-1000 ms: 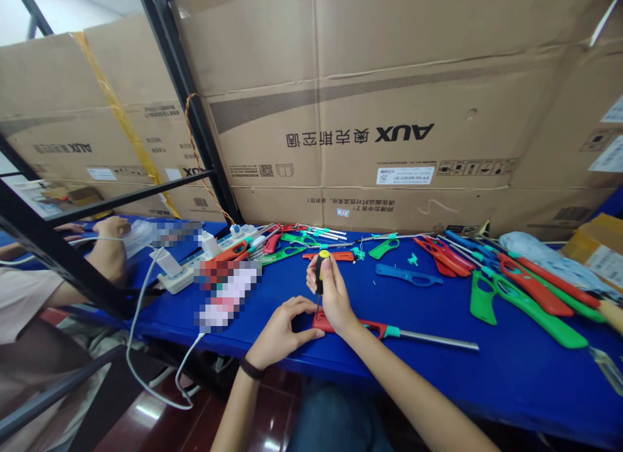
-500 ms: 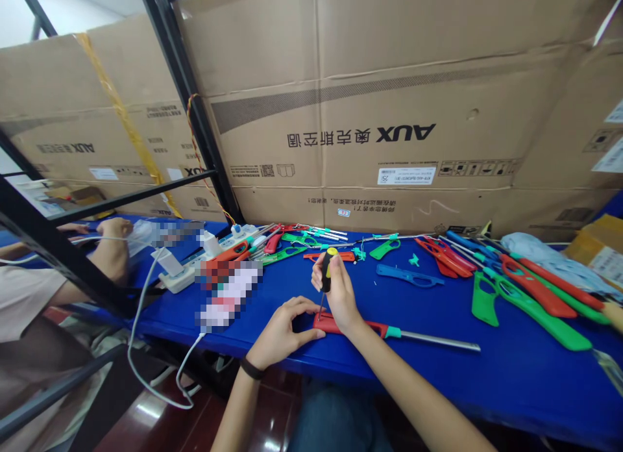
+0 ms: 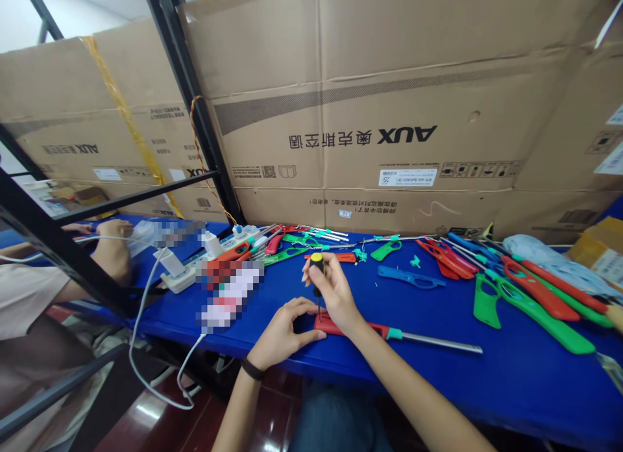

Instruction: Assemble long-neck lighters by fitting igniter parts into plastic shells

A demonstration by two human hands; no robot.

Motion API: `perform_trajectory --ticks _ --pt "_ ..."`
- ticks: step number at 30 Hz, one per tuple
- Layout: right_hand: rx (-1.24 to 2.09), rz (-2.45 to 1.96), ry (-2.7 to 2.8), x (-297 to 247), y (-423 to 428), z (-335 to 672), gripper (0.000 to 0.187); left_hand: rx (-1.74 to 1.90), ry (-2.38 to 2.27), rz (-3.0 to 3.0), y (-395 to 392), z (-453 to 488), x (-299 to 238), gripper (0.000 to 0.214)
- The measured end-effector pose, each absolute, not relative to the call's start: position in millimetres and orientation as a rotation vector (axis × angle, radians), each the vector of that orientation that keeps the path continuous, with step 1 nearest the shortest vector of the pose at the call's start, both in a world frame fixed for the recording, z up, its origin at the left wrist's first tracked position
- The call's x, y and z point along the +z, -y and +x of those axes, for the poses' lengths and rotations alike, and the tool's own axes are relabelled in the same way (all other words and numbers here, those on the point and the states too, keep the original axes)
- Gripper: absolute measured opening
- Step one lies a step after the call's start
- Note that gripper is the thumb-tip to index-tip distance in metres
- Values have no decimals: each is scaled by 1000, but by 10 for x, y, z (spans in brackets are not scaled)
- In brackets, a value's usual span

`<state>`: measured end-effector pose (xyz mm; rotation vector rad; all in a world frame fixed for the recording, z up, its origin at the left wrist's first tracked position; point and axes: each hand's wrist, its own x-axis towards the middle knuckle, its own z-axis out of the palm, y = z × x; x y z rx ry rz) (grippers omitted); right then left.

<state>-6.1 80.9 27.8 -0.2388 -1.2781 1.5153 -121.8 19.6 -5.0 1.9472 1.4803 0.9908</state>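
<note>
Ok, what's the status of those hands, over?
Right hand gripping screwdriver, tip at red lighter. Left hand bracing its handle end. Right hand partly hides lighter.

See red lighter [image 3: 322,323] w/ teal collar [image 3: 394,334] & silver tube [image 3: 440,343]; blk screwdriver [image 3: 317,280] w/ yel. cap [image 3: 316,259]; blue worktop [image 3: 272,288]; blue handle pc. [image 3: 399,275]; grn handle pc. [image 3: 487,306]; brn cardboard [image 3: 365,36] w/ blk lettering [image 3: 407,135] + gray dotted band [image 3: 292,106]; yel. tape [image 3: 124,109]; blk wristband [image 3: 252,370].

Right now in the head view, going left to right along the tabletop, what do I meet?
Co-worker's nearer hand → white plug-in charger → black wristband → yellow-topped screwdriver → red lighter's aqua collar → short green handle piece → small cardboard box.
</note>
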Motion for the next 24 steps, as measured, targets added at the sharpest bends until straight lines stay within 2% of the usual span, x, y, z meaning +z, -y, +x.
perform_trajectory --ticks 2,4,7,9,11,14,16,18,20,24 --pt "1510 -225 1279 276 -800 -67 34 989 -1492 1948 -195 -1221 -51 33" --pt "1558 -194 1283 272 -799 -69 28 987 -1493 1953 -197 -1226 -58 32" --pt "1586 -174 1327 277 -800 -57 31 990 -1477 1957 -206 -1234 -74 30" --pt "1575 -173 1332 283 -797 -48 24 989 -1482 1948 -211 -1237 -84 33" --pt "1575 -147 1311 286 -792 -44 32 980 -1494 1937 -212 -1239 -88 34" --pt "1629 -122 1303 294 -791 -42 26 976 -1497 1944 -206 -1239 -80 31" --pt "1650 -151 1341 307 -793 -40 34 983 -1494 1956 -201 -1237 -70 29" --pt "1650 -181 1354 324 -793 -40 30 983 -1491 1957 -198 -1233 -62 31" --pt "1629 -175 1329 338 -789 -40 35 973 -1495 1950 -198 -1229 -58 34" --pt "1656 -144 1359 362 -776 -29 32 960 -1507 1955 -201 -1228 -61 30"
